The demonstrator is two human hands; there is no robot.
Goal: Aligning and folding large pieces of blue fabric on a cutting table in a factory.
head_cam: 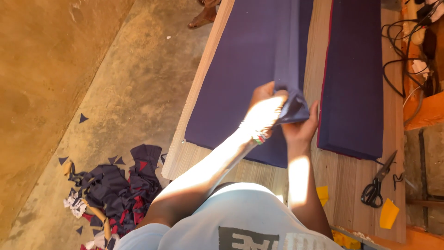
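Note:
A long navy cloth (240, 69) lies flat on a wooden table (344, 173). One edge of it is lifted into a folded strip (287, 51) that runs away from me. My left hand (264, 109), with a beaded band at the wrist, grips the bunched near end of this strip. My right hand (301, 128) holds the same end from below and to the right. Both hands meet over the near part of the cloth.
A second folded navy cloth with a red edge (354, 78) lies to the right. Black scissors (377, 183) and yellow scraps (388, 213) sit near the table's right front. Dark cables (407, 55) hang at far right. Cloth offcuts (115, 190) litter the floor at left; a sandalled foot (203, 16) shows at the top.

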